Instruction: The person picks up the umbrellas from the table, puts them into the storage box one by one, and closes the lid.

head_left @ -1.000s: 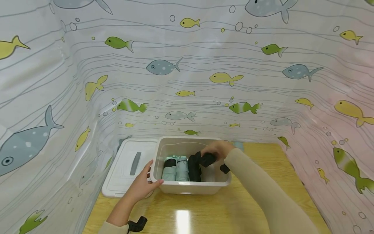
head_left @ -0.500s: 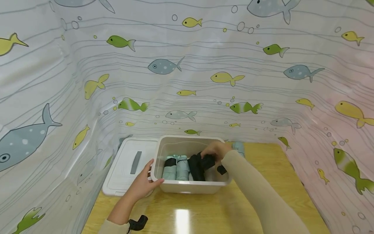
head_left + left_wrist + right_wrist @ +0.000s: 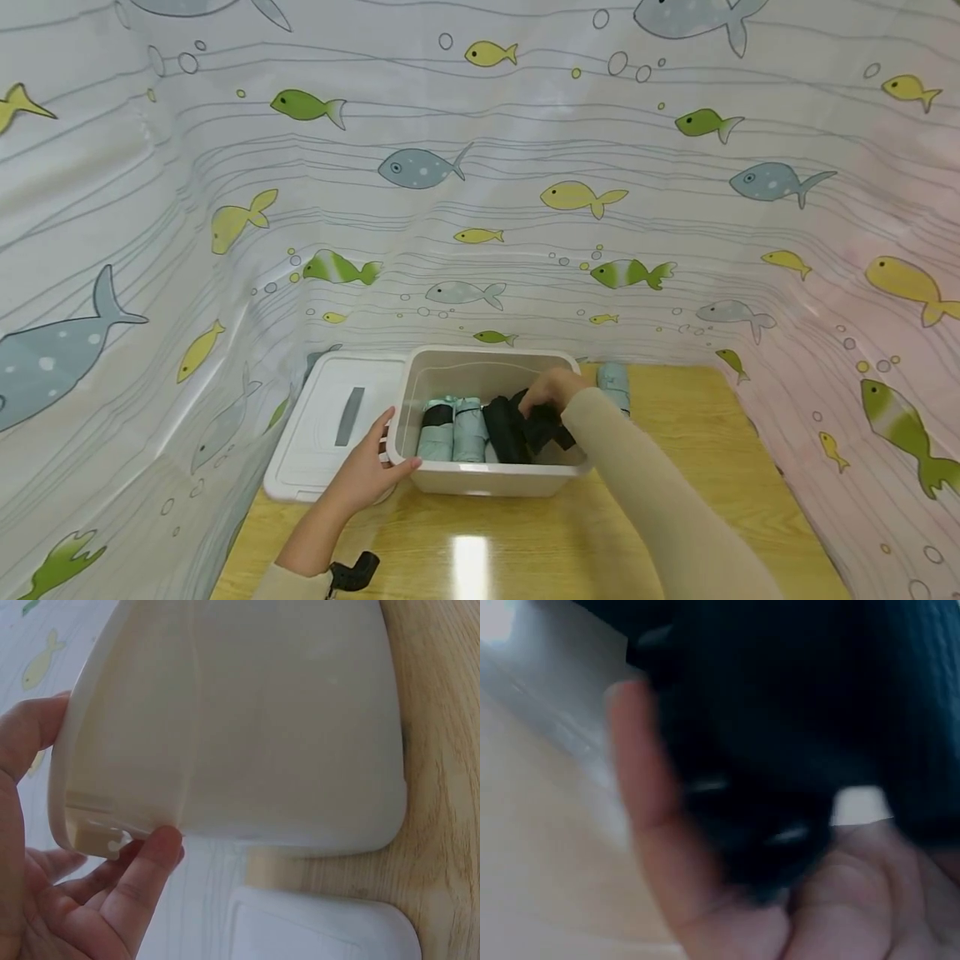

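Observation:
A white plastic bin [image 3: 495,482] stands on the wooden table. My left hand [image 3: 367,471] grips its left front corner; in the left wrist view, the fingers [image 3: 142,889] curl about the rim and handle. Inside the bin, my right hand [image 3: 553,390] holds a black fabric bundle [image 3: 537,427] toward the right side. The right wrist view shows dark, blurred fabric [image 3: 780,712] between thumb and fingers; its exact kind cannot be told. Left of it leans a black roll [image 3: 507,432]. Two pale blue rolls stand further left: one with a black band [image 3: 436,442], one tied [image 3: 469,433].
The bin's white lid [image 3: 315,433], with a grey strip, lies left of the bin. Another pale blue roll [image 3: 613,383] rests on the table [image 3: 690,467] behind the right forearm. A fish-print curtain [image 3: 480,183] encloses the back and sides.
My right hand has lowered the black bundle further into the bin's right part. The black roll beside it now tilts. My left hand keeps its place on the corner.

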`<state>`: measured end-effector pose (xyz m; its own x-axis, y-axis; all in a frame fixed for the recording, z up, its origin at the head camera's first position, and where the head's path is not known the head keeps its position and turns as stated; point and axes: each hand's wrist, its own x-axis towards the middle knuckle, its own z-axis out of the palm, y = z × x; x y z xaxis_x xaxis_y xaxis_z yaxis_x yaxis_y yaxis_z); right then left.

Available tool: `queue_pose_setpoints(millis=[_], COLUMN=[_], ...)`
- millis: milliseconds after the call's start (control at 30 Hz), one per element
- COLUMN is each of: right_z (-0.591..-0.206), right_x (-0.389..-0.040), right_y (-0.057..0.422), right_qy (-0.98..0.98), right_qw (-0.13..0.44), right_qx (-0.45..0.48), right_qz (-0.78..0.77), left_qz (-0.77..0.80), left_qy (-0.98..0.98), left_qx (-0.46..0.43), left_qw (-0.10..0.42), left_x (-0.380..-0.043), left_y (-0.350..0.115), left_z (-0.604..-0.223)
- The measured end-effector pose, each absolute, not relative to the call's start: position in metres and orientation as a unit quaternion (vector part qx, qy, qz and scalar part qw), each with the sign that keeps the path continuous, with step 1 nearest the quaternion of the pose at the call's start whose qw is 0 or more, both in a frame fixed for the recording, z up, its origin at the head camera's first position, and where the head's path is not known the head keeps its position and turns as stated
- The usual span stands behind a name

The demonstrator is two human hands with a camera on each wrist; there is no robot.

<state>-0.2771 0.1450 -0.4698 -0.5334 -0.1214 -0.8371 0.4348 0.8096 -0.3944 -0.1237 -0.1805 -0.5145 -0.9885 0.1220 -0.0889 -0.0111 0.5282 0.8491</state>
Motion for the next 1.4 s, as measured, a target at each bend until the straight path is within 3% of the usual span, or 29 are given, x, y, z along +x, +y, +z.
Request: queue_pose_setpoints(millis=[400,600,867,1400], right_z=[-0.509,-0.506,-0.501,-0.520], right_x=[-0.285,-0.280,-0.277,-0.286], right_y=[0.147,0.140,0.133,0.132], right_qy=[0.871,0.913,0.918,0.897], right_qw=[0.440,0.387,0.373,0.408], right_qx=[0.050,0.012,0.009,-0.074], right_qz=[-0.213,-0.124,-0.137,-0.155], left_qz=[0.492,0.493,0.491,0.490], left_qy=[0.867,0.867,0.868,0.869], left_qx=[0.027,0.026,0.025,0.035], left_qw=[0.074,0.074,0.073,0.066], left_x=[-0.126,-0.128,-0.129,-0.128], left_y=[-0.181,-0.181,-0.180,-0.182], left_z=[-0.516,-0.519,-0.518,-0.518])
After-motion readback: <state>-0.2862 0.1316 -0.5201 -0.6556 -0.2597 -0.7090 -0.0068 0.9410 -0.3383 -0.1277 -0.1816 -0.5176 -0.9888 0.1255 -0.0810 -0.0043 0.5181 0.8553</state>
